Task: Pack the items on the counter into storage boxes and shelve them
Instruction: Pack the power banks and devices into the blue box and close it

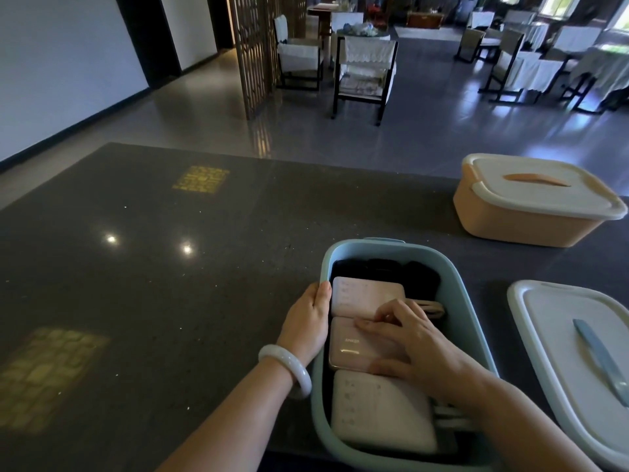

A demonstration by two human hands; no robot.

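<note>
A light blue storage box [456, 267] stands open on the dark counter [170, 267]. Inside lie three pale flat packs in a row: a pink one [360, 294] at the far end, a glossy pink one [354, 349] in the middle, and a white one [377, 410] nearest me. Dark items [391, 270] fill the far end. My left hand [308, 321] grips the box's left rim, thumb over the edge. My right hand [412, 342] rests inside the box, fingers pressing on the middle pack. The box's white lid [558, 335] with a blue handle lies to the right.
An orange storage box [517, 219] with its white lid on sits at the counter's far right. Beyond the counter is a tiled floor with chairs [366, 73] and covered tables. A white bangle [289, 369] is on my left wrist.
</note>
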